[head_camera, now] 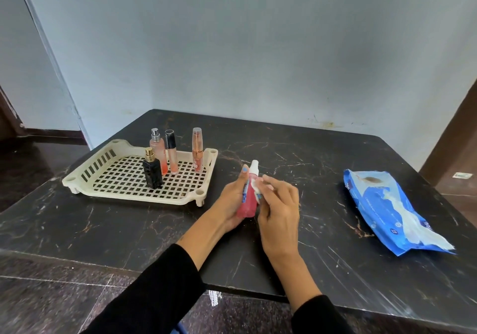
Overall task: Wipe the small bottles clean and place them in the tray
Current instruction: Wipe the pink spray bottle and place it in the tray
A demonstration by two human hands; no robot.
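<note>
Risk noted: four bottles stand upright and close together in the cream slotted tray [108, 176] — black perfume bottle [152, 172], pink spray bottle [158, 150], two slim tubes; a careless placement could topple them. The red spray bottle [248, 199], held above the dark marble table [335, 230] just right of the tray, could slip if damp. The left hand [233, 202] is wrapped round its body. The right hand [277, 212] pinches a white wipe [256, 187] against it. The blue wipes packet [392, 209] lies well apart.
</note>
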